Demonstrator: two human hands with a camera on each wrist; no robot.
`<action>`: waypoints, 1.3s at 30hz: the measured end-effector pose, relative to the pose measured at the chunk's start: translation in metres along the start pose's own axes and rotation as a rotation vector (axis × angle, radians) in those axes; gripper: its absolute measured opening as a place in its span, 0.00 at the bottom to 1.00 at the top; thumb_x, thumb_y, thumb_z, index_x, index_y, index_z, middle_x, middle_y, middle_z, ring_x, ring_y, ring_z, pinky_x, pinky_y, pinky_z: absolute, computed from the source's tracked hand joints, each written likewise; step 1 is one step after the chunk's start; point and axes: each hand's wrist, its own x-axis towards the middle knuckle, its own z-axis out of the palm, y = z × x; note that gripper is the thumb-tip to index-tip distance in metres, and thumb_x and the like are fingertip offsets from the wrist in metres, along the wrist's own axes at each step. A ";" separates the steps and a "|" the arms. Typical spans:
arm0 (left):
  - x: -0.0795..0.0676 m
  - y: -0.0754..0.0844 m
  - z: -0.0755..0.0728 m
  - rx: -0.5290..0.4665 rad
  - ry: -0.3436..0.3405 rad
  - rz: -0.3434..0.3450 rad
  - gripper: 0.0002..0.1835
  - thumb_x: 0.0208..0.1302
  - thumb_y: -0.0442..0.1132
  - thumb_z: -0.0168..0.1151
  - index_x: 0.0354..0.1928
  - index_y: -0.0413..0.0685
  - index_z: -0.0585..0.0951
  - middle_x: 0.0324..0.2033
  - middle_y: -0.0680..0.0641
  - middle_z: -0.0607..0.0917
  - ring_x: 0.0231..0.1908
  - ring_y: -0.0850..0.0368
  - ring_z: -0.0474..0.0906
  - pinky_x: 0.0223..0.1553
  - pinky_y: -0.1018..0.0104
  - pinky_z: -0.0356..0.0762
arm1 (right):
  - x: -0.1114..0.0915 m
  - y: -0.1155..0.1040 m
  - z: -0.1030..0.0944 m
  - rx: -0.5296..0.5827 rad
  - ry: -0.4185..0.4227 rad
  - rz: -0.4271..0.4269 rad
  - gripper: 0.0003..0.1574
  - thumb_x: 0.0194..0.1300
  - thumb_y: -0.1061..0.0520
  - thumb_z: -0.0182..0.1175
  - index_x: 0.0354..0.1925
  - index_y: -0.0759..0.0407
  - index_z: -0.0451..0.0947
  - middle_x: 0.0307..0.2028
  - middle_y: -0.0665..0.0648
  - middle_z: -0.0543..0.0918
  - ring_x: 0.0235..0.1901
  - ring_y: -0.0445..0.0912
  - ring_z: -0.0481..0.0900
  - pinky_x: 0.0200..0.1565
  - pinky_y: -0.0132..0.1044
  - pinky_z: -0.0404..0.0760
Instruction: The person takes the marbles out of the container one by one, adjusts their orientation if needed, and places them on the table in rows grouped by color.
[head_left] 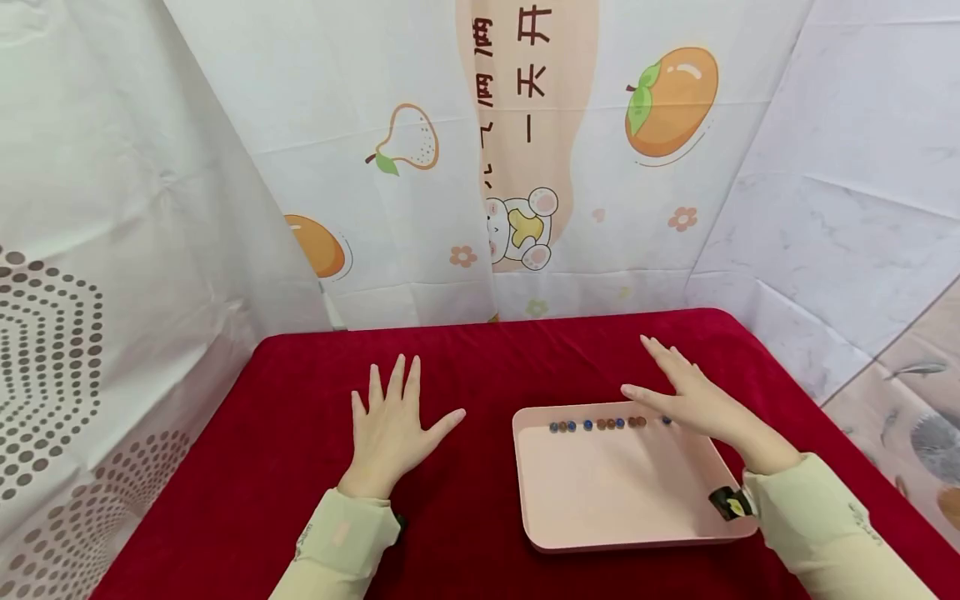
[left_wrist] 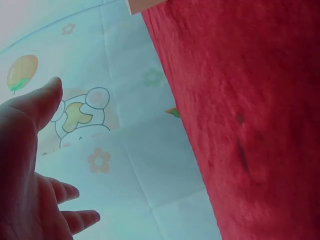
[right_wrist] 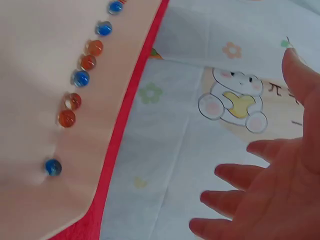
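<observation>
A pale pink rectangular tray lies on the red cloth, with blue and orange-brown glass marbles strung out along its far side. In the right wrist view, a blue marble sits apart from an orange marble and the others. My right hand, fingers straight and thumb spread, is over the tray's far right corner and holds nothing. To the left of the tray, my left hand is over the cloth with fingers spread and nothing in it.
Red cloth covers the table. A white curtain printed with fruit and a bear hangs behind the far edge. More sheets hang at both sides, a dotted one at left and a marbled one at right.
</observation>
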 end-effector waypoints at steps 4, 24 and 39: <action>0.003 0.005 -0.002 -0.023 0.001 0.011 0.56 0.57 0.77 0.53 0.78 0.50 0.52 0.77 0.42 0.54 0.75 0.30 0.44 0.68 0.25 0.45 | -0.007 0.005 -0.009 0.011 -0.035 0.067 0.61 0.68 0.31 0.55 0.80 0.48 0.31 0.78 0.68 0.38 0.75 0.72 0.34 0.62 0.79 0.46; 0.005 0.022 0.006 -0.045 0.033 0.093 0.51 0.59 0.72 0.58 0.76 0.47 0.60 0.72 0.39 0.65 0.72 0.30 0.56 0.68 0.35 0.59 | -0.039 0.074 -0.017 0.229 -0.092 0.058 0.46 0.78 0.45 0.47 0.79 0.58 0.36 0.74 0.74 0.50 0.71 0.56 0.60 0.60 0.61 0.71; 0.006 0.043 0.026 -0.061 0.038 0.204 0.45 0.62 0.68 0.59 0.72 0.45 0.67 0.67 0.41 0.73 0.66 0.36 0.66 0.65 0.43 0.69 | -0.053 0.116 -0.010 0.433 -0.094 0.011 0.39 0.80 0.54 0.43 0.77 0.68 0.39 0.58 0.25 0.62 0.53 0.19 0.70 0.49 0.26 0.80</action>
